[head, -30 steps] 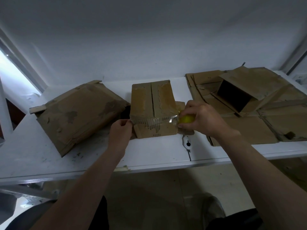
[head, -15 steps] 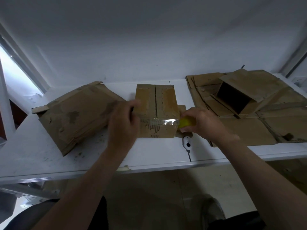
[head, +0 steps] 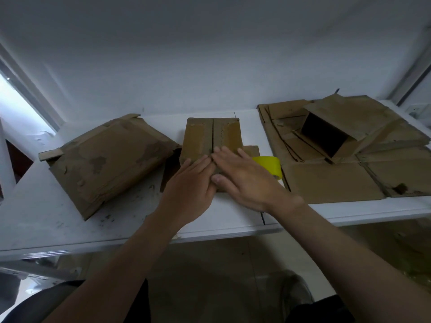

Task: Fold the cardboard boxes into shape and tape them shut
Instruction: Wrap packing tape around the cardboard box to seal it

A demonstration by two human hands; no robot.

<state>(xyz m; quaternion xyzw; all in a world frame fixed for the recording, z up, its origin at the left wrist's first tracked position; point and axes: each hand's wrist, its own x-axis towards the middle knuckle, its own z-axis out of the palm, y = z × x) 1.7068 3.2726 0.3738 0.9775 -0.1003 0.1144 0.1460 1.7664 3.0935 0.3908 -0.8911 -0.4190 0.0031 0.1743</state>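
Observation:
A small folded cardboard box (head: 210, 136) stands in the middle of the white table (head: 42, 213), its two top flaps meeting at a centre seam. My left hand (head: 189, 183) lies flat with straight fingers on the box's near edge. My right hand (head: 242, 178) lies flat beside it, fingers stretched across the seam, and hides the box's front face. A yellow tape roll (head: 270, 163) rests on the table just right of the box, free of either hand. The tape on the box is hidden under my hands.
A larger worn closed box (head: 107, 159) lies tilted at the left. At the right, flattened cardboard sheets (head: 331, 183) are stacked with a half-formed open box (head: 331, 134) on top. The table's front edge runs just below my wrists.
My right hand has let go of the yellow tape roll, which now lies beside the box. Both hands have moved onto the box's near top edge and lie flat there.

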